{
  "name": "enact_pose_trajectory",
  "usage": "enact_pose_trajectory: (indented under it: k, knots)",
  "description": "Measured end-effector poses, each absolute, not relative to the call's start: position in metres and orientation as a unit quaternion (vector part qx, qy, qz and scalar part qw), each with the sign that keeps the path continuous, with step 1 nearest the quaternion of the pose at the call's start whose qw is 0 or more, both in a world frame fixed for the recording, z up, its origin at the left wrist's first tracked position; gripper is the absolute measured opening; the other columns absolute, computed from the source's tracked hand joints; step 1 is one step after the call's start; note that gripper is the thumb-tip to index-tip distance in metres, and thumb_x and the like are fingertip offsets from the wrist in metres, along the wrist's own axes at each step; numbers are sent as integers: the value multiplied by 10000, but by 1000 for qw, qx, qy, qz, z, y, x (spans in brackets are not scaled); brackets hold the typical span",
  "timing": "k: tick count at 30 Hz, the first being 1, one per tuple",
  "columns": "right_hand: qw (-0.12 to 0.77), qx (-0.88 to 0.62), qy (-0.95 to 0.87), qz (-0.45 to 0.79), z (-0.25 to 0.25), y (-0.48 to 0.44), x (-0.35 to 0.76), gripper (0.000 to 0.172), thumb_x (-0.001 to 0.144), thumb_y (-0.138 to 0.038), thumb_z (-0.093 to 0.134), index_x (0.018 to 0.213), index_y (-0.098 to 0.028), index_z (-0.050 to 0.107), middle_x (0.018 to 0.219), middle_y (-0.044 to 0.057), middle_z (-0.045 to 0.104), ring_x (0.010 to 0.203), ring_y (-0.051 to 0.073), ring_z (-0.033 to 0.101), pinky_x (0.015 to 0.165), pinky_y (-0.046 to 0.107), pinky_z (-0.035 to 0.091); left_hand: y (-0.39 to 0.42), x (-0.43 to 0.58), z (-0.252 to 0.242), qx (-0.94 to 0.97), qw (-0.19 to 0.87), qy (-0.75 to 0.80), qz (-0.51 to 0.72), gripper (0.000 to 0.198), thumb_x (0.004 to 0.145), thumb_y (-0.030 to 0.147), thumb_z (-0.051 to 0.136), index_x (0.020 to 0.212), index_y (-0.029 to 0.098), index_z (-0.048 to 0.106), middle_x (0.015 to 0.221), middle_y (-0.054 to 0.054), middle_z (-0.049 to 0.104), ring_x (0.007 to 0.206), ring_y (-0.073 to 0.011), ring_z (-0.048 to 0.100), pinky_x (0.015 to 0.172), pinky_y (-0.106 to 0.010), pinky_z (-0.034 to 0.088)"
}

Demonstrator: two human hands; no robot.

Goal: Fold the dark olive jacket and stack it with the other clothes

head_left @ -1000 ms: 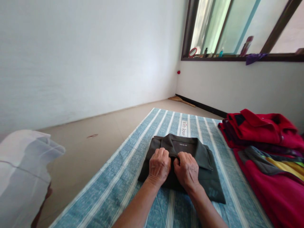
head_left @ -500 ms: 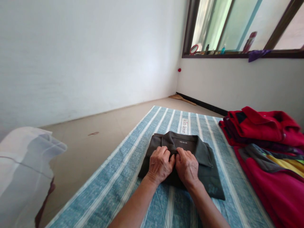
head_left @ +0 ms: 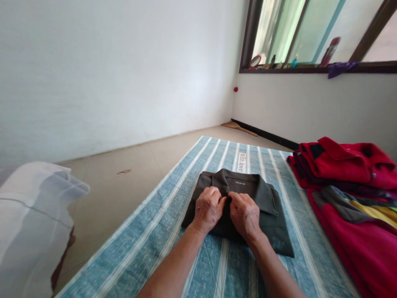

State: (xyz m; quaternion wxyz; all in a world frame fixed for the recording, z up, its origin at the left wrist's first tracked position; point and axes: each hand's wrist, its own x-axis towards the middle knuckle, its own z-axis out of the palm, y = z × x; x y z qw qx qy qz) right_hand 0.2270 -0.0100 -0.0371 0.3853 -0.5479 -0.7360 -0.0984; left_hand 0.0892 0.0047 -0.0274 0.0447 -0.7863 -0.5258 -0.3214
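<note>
A dark grey-green collared shirt (head_left: 273,231), folded into a flat rectangle, lies on the blue and white striped cloth (head_left: 149,231) with its collar facing away from me. My left hand (head_left: 208,209) is closed on the shirt's front just below the left side of the collar. Beside it, my right hand (head_left: 245,213) pinches the front edge at the collar opening, its thumb and fingers together. The two hands almost meet at the middle of the neckline. My fingers hide the placket, and any button there cannot be made out.
To the right are stacked folded red garments (head_left: 347,165) and a pink, grey and yellow garment (head_left: 350,231). A white translucent covered thing (head_left: 34,223) stands at the left. Beyond the cloth are bare floor (head_left: 139,161), a white wall and a window sill holding small items.
Both hands stay at the collar opening, with only small finger shifts. The thumbs are slightly farther apart now. The whole view has shifted a little.
</note>
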Motion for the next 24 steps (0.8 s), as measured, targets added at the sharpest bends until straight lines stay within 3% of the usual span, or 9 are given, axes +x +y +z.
enact_pose_trajectory:
  k: [7,16,24]
  knots:
    - [384,-571,-722,-74,-35,-8,225,191,890,-257,491,803,-206,654,682,9,605,684,141,537,648,242,335,5,90,-27,-789,50,-525,-315,142,832,198,569,704,196,508,781,-29,576,790,-188,520,706,-302,429]
    - [384,-647,-655,-68,-40,-6,221,191,833,-259,520,975,-183,621,710,18,620,644,157,562,596,247,341,6,90,-27,-788,44,-526,-317,113,815,214,599,733,198,523,817,-34,592,806,-189,535,732,-312,445]
    - [386,-632,-669,-63,-40,-3,221,175,784,-196,532,929,-185,629,791,31,644,745,169,565,640,252,363,6,91,-28,-785,52,-525,-326,93,820,235,593,758,190,541,805,-37,598,803,-192,546,730,-308,457]
